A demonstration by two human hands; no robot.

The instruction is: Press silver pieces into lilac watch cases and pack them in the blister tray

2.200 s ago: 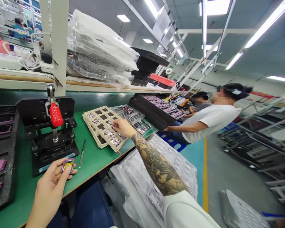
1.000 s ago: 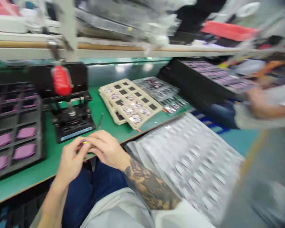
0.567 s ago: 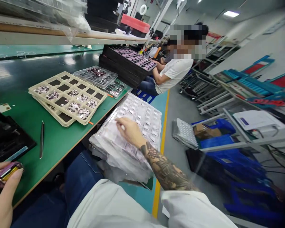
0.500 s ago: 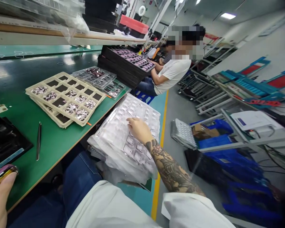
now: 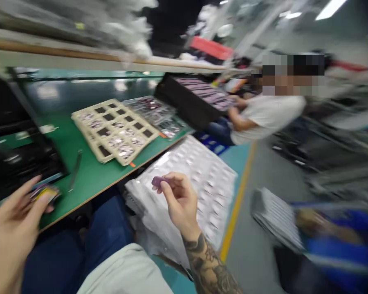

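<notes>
Between the thumb and fingers of my right hand (image 5: 180, 196) is a small purple piece (image 5: 160, 181), held above a stack of clear plastic trays (image 5: 214, 192) with rows of pockets. My left hand (image 5: 24, 216), at the lower left near the bench edge, grips a shiny multicoloured object (image 5: 47, 193) with yellow and purple on it; blur hides its details. Dark tweezers (image 5: 75, 170) lie on the green bench (image 5: 88, 183) to the right of that hand.
Two overlapping cream trays (image 5: 112, 127) with small parts sit on the bench, clear trays (image 5: 151, 109) behind them. A black tray stack (image 5: 187, 100) stands before a seated person (image 5: 263, 118). A black device (image 5: 21, 147) is at left, a shelf (image 5: 88, 57) above.
My right hand has lifted from the clear trays and now holds the purple piece. My left hand has come further into view with its object. The view has swung left and blurred.
</notes>
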